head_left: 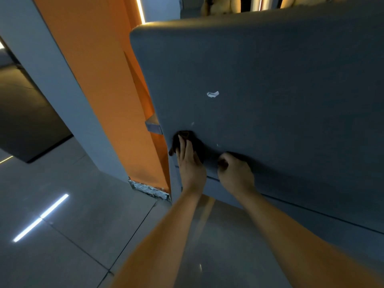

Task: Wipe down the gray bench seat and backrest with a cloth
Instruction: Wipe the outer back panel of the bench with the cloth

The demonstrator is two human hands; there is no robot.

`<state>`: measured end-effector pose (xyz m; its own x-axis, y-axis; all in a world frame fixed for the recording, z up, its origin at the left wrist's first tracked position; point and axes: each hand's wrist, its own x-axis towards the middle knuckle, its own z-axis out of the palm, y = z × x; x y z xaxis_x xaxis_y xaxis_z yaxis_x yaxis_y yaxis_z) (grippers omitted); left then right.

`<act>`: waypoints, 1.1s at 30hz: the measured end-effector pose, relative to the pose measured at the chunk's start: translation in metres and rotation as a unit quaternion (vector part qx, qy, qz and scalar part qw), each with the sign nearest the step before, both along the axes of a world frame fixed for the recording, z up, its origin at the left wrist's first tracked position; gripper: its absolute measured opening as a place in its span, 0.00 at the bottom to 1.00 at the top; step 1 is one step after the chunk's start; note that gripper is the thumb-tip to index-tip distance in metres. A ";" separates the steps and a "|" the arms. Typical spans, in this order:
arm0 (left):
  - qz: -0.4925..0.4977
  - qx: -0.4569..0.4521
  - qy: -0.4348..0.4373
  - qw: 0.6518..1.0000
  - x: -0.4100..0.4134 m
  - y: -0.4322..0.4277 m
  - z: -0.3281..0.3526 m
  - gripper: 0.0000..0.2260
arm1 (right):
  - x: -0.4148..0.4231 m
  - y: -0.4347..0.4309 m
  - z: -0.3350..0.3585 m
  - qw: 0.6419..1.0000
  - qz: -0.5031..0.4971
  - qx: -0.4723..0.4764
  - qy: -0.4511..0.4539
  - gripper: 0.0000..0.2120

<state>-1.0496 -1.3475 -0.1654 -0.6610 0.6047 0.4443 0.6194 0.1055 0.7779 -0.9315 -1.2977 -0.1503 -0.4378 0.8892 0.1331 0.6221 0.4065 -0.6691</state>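
The left hand (pixel 190 163) lies flat with straight fingers on a dark, crumpled cloth (pixel 184 135), pressing it against the near left corner of the wide gray padded bench (pixel 270 90), just beside the tall orange wall panel (pixel 99 80). The right hand (pixel 236 173) sits just right of it on the same gray surface with its fingers curled under. Something dark shows at its fingertips, but I cannot tell whether it pinches a corner of the cloth or grasps nothing. Where seat meets backrest is not clear from this angle. The wipe seems to be at its left starting edge, with nearly the whole gray expanse to the right and far side yet to cover. To do it well, keep the palm flat and the cloth spread rather than bunched, and draw it in long overlapping passes from the left edge rightward. Ease off at the small white torn patch (pixel 213 94) farther up, since a dragged fold could catch and widen it.
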 end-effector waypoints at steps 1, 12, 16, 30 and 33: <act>-0.009 0.019 0.008 1.000 0.003 0.004 0.007 0.23 | -0.001 0.000 0.001 1.000 -0.005 0.000 -0.001 0.05; 0.013 -0.021 0.061 0.998 -0.009 0.005 -0.009 0.26 | 0.002 0.001 0.003 1.000 0.004 -0.022 0.000 0.07; -0.010 0.023 0.003 1.000 0.008 0.013 -0.001 0.25 | 0.002 -0.002 0.006 1.000 0.005 -0.030 0.007 0.09; 0.033 -0.045 -0.009 0.998 -0.008 0.009 -0.022 0.28 | 0.001 0.000 -0.002 1.000 0.007 -0.016 0.016 0.11; 0.029 -0.046 -0.089 0.995 -0.005 0.004 -0.027 0.27 | 0.003 -0.002 -0.003 1.000 0.012 -0.025 0.014 0.11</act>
<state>-1.0542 -1.3432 -0.1928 -0.7589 0.5963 0.2617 0.4638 0.2127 0.8600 -0.9288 -1.3000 -0.1532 -0.4554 0.8844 0.1019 0.5928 0.3867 -0.7064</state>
